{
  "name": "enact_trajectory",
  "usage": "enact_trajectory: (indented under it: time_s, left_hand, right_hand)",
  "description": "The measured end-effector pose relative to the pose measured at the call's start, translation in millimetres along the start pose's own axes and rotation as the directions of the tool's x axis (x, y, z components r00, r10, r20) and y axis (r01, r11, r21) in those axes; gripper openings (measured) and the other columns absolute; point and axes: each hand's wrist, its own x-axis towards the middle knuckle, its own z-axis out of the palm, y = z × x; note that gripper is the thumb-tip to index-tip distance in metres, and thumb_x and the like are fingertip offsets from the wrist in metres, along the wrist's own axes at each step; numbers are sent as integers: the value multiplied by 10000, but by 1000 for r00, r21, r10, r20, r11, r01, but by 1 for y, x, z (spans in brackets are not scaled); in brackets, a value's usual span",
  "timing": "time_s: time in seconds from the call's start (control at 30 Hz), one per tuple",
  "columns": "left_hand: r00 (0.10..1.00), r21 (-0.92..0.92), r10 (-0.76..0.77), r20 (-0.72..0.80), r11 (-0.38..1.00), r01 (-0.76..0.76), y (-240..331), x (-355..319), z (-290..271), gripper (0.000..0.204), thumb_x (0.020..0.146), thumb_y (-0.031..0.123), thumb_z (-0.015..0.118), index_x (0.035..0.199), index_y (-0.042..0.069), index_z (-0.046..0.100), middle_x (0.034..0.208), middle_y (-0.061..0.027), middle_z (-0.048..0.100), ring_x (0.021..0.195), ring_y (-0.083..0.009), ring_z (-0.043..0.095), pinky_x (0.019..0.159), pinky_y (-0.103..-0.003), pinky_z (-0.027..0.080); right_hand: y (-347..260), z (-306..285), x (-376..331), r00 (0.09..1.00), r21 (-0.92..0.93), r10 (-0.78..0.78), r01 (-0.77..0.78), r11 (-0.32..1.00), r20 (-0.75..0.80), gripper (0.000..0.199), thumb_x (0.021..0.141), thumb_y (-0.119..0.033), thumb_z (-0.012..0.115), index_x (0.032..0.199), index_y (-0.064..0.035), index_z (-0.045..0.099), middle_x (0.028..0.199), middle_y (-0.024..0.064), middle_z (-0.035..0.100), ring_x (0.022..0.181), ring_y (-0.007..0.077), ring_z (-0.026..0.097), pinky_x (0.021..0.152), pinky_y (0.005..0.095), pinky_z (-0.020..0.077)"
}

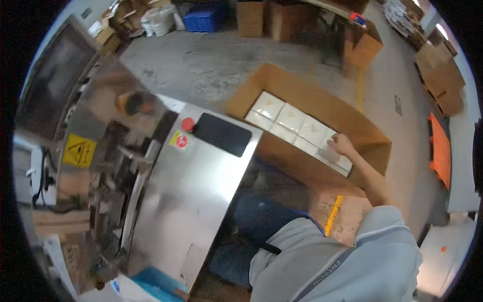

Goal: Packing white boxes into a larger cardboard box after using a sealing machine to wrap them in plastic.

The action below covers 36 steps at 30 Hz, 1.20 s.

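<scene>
My right hand point(342, 144) reaches out to the right into a long open cardboard box point(302, 93) on the floor. Its fingers rest on a white flat pack point(332, 152) at the near right end of the rows. Several more white packs point(282, 118) lie side by side along the bottom of the box. Whether the hand grips the pack or only presses on it is not clear. My left hand is out of sight, hidden below my grey sleeve.
A stainless steel machine point(191, 201) with a red round button point(188, 124) and a dark screen panel point(222, 134) stands at my left. A yellow warning sticker point(79, 150) is on its left part. Cardboard boxes point(443, 75), a blue crate point(201, 21) and an orange item point(441, 149) ring the concrete floor.
</scene>
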Motion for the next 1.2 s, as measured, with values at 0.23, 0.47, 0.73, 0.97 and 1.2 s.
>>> enact_trajectory:
  time_s: [0.23, 0.47, 0.73, 0.97, 1.2]
  left_hand:
    - [835, 310, -461, 300, 875, 372, 29, -4, 48, 358, 966, 313, 643, 1174, 27, 588, 956, -61, 647, 789, -156, 611, 668, -292, 517]
    - [994, 186, -102, 35, 978, 94, -64, 2, 29, 184, 923, 143, 700, 944, -19, 616, 817, -70, 640, 746, -132, 596, 685, -286, 493]
    - [974, -3, 79, -212, 997, -81, 54, -18, 69, 150, 977, 98, 597, 1054, -31, 609, 939, -132, 701, 842, -199, 667, 768, -323, 519]
    - [831, -153, 311, 462, 950, -271, 225, -114, 145, 167, 939, 47, 614, 1082, 54, 700, 905, -123, 744, 814, -246, 744, 704, -317, 567]
    - [768, -353, 131, 627, 926, 131, 233, -161, 174, 137, 965, 41, 618, 1044, -49, 685, 916, -121, 750, 810, -158, 725, 701, -276, 576]
  right_hand:
    - [-163, -63, -37, 867, 354, -444, 498, 791, -226, 383, 926, -271, 658, 1105, 67, 683, 1018, 204, 732, 921, 283, 719, 826, 377, 560]
    - [-287, -77, -121, 655, 281, -708, 755, 593, -265, 363, 892, -252, 716, 1123, 27, 687, 951, 202, 718, 831, 288, 712, 762, 371, 562]
    - [-326, -92, -168, 582, 507, -782, 755, 416, -225, 352, 884, -170, 731, 1171, 23, 667, 1016, 162, 731, 911, 225, 714, 798, 325, 569]
    - [-440, -97, -286, 45, 495, -919, 852, -169, -392, 738, 798, -268, 837, 1418, -54, 500, 1457, 196, 485, 1365, 385, 440, 1130, 434, 372]
    - [-443, -67, -273, 26, 703, -995, 707, 83, 91, 157, 902, -183, 731, 895, -30, 695, 783, 103, 710, 707, 249, 704, 655, 341, 538]
